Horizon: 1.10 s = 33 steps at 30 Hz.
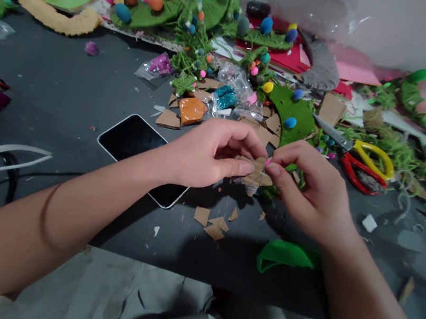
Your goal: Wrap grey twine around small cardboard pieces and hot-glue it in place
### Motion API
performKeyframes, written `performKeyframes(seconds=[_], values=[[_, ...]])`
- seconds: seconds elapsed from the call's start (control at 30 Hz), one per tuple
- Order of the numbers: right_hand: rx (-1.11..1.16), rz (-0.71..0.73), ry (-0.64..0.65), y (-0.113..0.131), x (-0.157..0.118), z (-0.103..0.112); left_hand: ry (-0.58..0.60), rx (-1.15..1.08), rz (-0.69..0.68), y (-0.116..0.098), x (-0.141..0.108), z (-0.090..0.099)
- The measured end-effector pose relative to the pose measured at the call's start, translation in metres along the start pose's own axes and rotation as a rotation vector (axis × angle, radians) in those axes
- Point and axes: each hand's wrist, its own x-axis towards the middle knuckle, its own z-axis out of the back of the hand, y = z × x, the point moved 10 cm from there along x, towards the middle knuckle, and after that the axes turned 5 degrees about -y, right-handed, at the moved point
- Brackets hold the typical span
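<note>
A small brown cardboard cutout [256, 172] with a rounded, lobed outline is pinched between the thumb and fingers of my left hand [222, 153]. At its upper right edge, my right hand [308, 187] has thumb and forefinger closed on a tiny bright pink piece [267, 162], which appears to touch the cutout. The kind of the pink piece is too small to tell. Under my left forearm lies a phone [131, 139] with a dark screen. Cardboard scraps [215, 226] are scattered on the table below the hands.
Scissors [372, 167] with red and yellow handles lie to the right. Bagged orange clay [192, 111] and teal clay [225, 97] sit beyond my hands. Green yarn-wrapped shapes [154, 15] with colourful balls line the back. A green strip [286, 256] lies near the front edge; cables [1, 154] run at left.
</note>
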Motion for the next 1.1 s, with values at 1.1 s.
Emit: performKeyframes(seconds=[1.1], values=[[0.365,-0.159,0.132,-0.002,-0.012,-0.012,-0.196,0.438,-0.17,-0.017,-0.003,0.019]])
